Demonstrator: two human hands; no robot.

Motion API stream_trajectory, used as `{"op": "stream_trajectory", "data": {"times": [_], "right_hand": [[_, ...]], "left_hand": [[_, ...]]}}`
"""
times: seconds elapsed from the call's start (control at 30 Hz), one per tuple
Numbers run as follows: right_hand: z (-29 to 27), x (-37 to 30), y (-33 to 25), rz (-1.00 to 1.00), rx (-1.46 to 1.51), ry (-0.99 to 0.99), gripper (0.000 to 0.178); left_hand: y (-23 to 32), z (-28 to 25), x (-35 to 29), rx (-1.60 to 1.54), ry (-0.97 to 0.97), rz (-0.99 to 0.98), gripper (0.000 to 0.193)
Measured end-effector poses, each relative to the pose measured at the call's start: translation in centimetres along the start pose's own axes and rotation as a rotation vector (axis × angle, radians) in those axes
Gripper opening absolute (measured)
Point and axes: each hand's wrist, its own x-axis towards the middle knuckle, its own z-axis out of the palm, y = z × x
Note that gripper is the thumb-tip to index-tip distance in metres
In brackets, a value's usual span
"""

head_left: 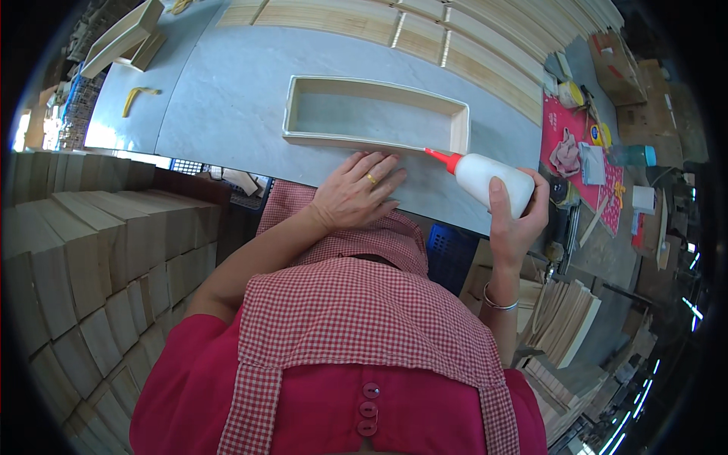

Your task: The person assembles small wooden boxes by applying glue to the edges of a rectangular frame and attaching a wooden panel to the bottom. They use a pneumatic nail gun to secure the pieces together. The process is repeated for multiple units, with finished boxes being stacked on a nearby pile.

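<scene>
A rectangular wooden frame (379, 141) lies on the grey tabletop in front of me, its long side facing me and the tabletop showing through its middle. A pale line runs along its upper edges. My right hand (516, 216) is closed round a white squeeze bottle (491, 182) with a red nozzle, tilted so the tip meets or nearly meets the frame's near edge toward the right corner. My left hand (362, 186) lies flat at the table's front edge, fingers stretched out, fingertips close to the frame's near side; whether they touch it I cannot tell.
Wooden boards (485, 57) lie along the table's far side. A wooden box (125, 42) and a yellow bent strip (139, 98) are at the left. Stacked wood blocks (91, 243) rise left of me. A pink cloth (557, 125) with small items lies at the right.
</scene>
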Motion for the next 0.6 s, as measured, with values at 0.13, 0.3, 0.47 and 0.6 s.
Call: {"op": "stream_trajectory", "data": {"times": [0.13,0.3,0.47,0.6], "right_hand": [[-1.9,0.2,0.8,0.024,-0.039,0.052,0.050],[-3.6,0.3,1.8,0.028,-0.063,0.105,0.049],[-4.2,0.4,1.8,0.048,-0.050,0.134,0.048],[-4.2,0.9,2.7,0.069,-0.052,0.182,0.047]], "left_hand": [[0.1,0.0,0.1,-0.003,0.012,-0.007,0.060],[0.2,0.0,0.0,0.018,-0.022,-0.016,0.059],[0.2,0.2,-0.1,0.025,-0.034,-0.019,0.059],[0.2,0.2,0.0,0.017,-0.066,-0.029,0.058]]}}
